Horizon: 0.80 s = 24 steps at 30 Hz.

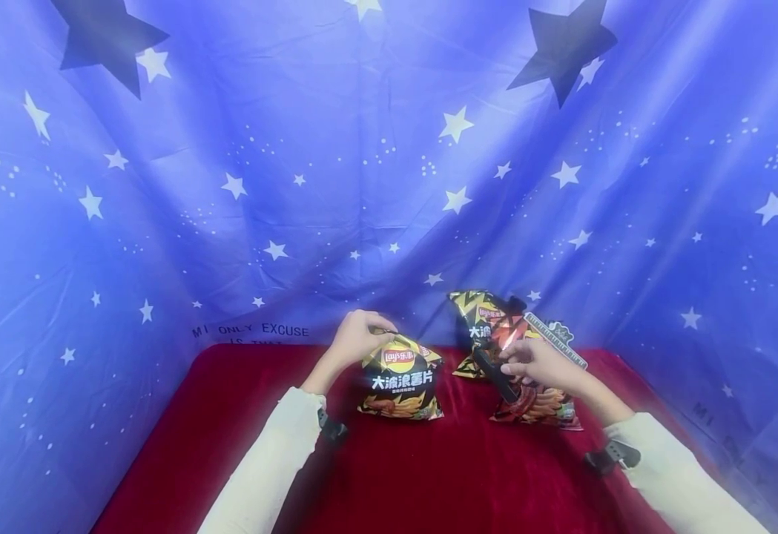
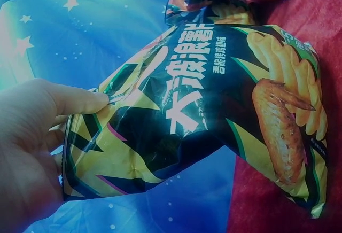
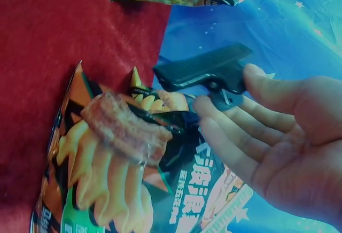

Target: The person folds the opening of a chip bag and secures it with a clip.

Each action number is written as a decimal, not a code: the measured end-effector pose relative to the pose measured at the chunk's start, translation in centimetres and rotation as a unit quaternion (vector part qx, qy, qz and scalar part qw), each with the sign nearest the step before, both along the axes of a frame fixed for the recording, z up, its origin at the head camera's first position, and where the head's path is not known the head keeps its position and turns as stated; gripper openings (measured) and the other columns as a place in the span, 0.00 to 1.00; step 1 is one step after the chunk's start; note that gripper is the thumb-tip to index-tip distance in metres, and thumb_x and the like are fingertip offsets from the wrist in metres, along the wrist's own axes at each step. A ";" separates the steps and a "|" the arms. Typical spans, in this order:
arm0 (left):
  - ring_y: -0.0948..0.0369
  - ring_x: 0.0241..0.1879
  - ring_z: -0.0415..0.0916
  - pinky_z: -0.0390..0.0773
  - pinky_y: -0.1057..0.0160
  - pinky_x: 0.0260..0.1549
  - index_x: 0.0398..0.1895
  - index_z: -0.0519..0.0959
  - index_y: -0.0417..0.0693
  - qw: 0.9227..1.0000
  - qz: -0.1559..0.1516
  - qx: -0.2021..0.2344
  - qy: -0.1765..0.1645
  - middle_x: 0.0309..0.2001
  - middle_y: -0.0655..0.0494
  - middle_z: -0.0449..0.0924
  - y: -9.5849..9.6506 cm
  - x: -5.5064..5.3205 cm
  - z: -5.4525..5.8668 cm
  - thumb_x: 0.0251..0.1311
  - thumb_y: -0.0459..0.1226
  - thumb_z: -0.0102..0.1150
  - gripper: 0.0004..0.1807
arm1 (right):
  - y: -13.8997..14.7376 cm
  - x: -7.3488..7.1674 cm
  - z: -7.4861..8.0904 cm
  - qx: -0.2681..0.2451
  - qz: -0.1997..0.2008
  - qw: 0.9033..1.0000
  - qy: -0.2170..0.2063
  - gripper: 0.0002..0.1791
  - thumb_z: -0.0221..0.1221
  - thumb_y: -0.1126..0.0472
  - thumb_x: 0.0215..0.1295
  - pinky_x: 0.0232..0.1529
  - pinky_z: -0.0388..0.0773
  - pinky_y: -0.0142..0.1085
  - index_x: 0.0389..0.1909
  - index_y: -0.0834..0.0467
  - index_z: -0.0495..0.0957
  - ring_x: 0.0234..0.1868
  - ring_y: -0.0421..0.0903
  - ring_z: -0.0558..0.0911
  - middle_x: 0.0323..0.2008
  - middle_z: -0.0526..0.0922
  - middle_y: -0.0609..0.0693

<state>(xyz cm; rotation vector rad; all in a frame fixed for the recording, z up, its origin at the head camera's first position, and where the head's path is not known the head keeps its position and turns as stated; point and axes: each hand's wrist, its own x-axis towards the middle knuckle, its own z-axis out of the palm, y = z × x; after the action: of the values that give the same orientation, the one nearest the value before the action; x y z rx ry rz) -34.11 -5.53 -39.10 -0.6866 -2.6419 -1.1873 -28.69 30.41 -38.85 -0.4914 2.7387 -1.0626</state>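
My left hand [image 1: 360,337] pinches the top edge of a black and yellow bag of potato chips [image 1: 398,382], which stands on the red cloth. In the left wrist view the thumb presses on the upper corner of that chip bag [image 2: 187,99], and the fingers are behind it. My right hand [image 1: 542,363] holds a black bag clip [image 3: 206,72] between thumb and fingers, by its handle end. The clip is apart from the left hand's bag. Just behind it is a red and black chip bag [image 3: 117,153], partly hidden by the right hand in the head view.
Another black and yellow chip bag [image 1: 472,308] stands behind the red one. A small dark object [image 1: 514,305] is at its top. A piano-key-patterned strip [image 1: 558,341] lies along the red bag's top. Red cloth [image 1: 422,475] covers the table; a blue starry curtain [image 1: 362,185] surrounds it.
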 end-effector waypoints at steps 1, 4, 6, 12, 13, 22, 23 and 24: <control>0.53 0.54 0.84 0.77 0.49 0.62 0.39 0.91 0.48 1.000 -0.001 0.001 0.000 0.44 0.52 0.91 0.0 0.0 0.0 0.56 0.34 0.72 0.07 | -0.1 -0.1 0.0 -0.004 -0.006 1.000 0.011 0.20 0.65 0.63 0.66 0.31 0.86 0.41 0.53 0.73 0.78 0.33 0.49 0.85 0.40 0.88 0.62; 0.53 0.54 0.84 0.78 0.49 0.62 0.40 0.90 0.47 1.000 -0.002 0.002 0.000 0.44 0.52 0.91 0.0 0.0 -0.1 0.56 0.34 0.72 0.08 | -0.3 -0.5 0.1 -0.018 -0.021 0.999 0.042 0.20 0.64 0.64 0.67 0.33 0.86 0.39 0.54 0.73 0.78 0.34 0.48 0.85 0.41 0.87 0.64; 0.53 0.53 0.85 0.78 0.49 0.61 0.40 0.90 0.47 1.000 -0.002 0.003 0.002 0.43 0.52 0.91 0.0 -0.1 -0.2 0.56 0.34 0.72 0.08 | -0.4 -0.7 0.1 -0.029 -0.032 0.998 0.054 0.19 0.64 0.64 0.67 0.35 0.87 0.39 0.54 0.72 0.78 0.36 0.49 0.86 0.42 0.86 0.65; 0.54 0.52 0.85 0.79 0.50 0.59 0.39 0.91 0.49 1.000 0.001 0.003 0.003 0.43 0.53 0.91 0.0 -0.1 -0.2 0.57 0.34 0.72 0.07 | -1.2 -0.8 0.4 -0.102 -0.063 0.992 0.037 0.21 0.61 0.66 0.70 0.42 0.88 0.42 0.59 0.74 0.75 0.46 0.55 0.87 0.53 0.82 0.73; 0.54 0.51 0.85 0.79 0.50 0.59 0.39 0.91 0.49 1.000 0.000 0.003 0.003 0.43 0.53 0.91 0.0 -0.1 -0.2 0.57 0.34 0.72 0.07 | -1.4 -0.8 0.5 -0.113 -0.068 0.991 0.028 0.22 0.60 0.66 0.71 0.44 0.88 0.43 0.60 0.75 0.74 0.47 0.56 0.87 0.55 0.81 0.73; 0.54 0.53 0.84 0.79 0.50 0.60 0.39 0.91 0.50 1.000 0.000 -0.001 0.002 0.44 0.54 0.91 0.0 -0.2 -0.3 0.57 0.35 0.72 0.07 | -2.1 -1.4 0.7 -0.179 -0.089 0.980 -0.011 0.25 0.58 0.64 0.73 0.51 0.86 0.45 0.64 0.76 0.70 0.49 0.45 0.86 0.66 0.72 0.75; 0.54 0.53 0.84 0.79 0.50 0.60 0.40 0.91 0.50 1.000 0.000 -0.002 0.001 0.44 0.54 0.91 0.0 -0.2 -0.4 0.57 0.35 0.72 0.07 | -2.1 -1.4 0.7 -0.184 -0.087 0.979 -0.013 0.25 0.58 0.64 0.73 0.51 0.86 0.45 0.64 0.77 0.70 0.48 0.44 0.86 0.66 0.71 0.75; 0.54 0.53 0.85 0.79 0.50 0.59 0.39 0.91 0.50 1.000 -0.001 -0.001 0.001 0.44 0.54 0.91 0.0 -0.2 -0.4 0.57 0.35 0.72 0.07 | -2.2 -1.5 0.6 -0.189 -0.087 0.978 -0.016 0.26 0.59 0.64 0.73 0.52 0.86 0.45 0.64 0.76 0.69 0.48 0.42 0.86 0.68 0.69 0.74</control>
<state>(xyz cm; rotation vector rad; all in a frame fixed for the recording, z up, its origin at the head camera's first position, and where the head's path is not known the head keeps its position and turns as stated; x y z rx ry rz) -34.33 -5.52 -39.46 -0.6897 -2.6426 -1.1839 -30.18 28.23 -38.22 -0.2783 2.5924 -1.6335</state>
